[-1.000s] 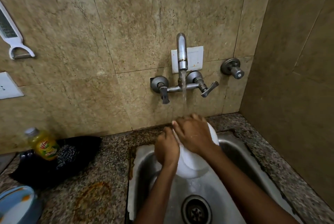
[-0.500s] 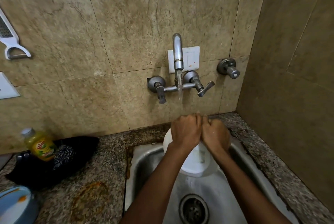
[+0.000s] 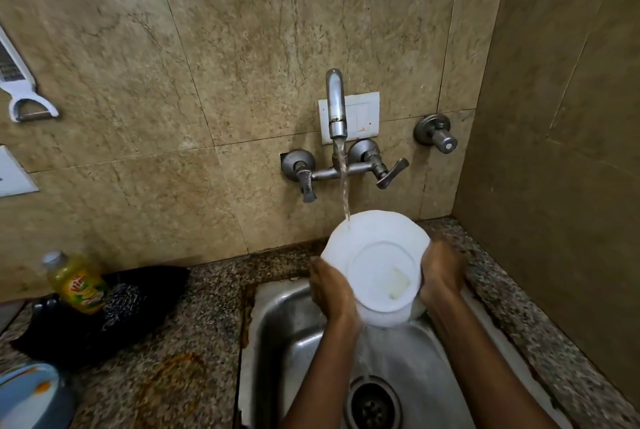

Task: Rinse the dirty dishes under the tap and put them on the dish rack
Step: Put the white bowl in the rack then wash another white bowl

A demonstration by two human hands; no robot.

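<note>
A white bowl point(image 3: 377, 255) is held tilted over the steel sink point(image 3: 277, 331), its underside and round foot facing me. My left hand point(image 3: 330, 290) grips its left rim and my right hand point(image 3: 441, 271) grips its right rim. Water runs from the wall tap point(image 3: 335, 106) onto the bowl's upper left edge and drips off the bottom toward the drain point(image 3: 372, 404). No dish rack is in view.
A granite counter point(image 3: 180, 342) surrounds the sink. On its left stand a yellow dish-soap bottle point(image 3: 78, 283) on a black cloth point(image 3: 131, 297), and a blue dish with orange smears point(image 3: 27, 397) at the lower left corner. A white peeler point(image 3: 20, 96) hangs on the wall.
Both hands were on top of the bowl, rubbing it low in the sink. Now they have shifted to its two sides and raised and tilted it under the stream.
</note>
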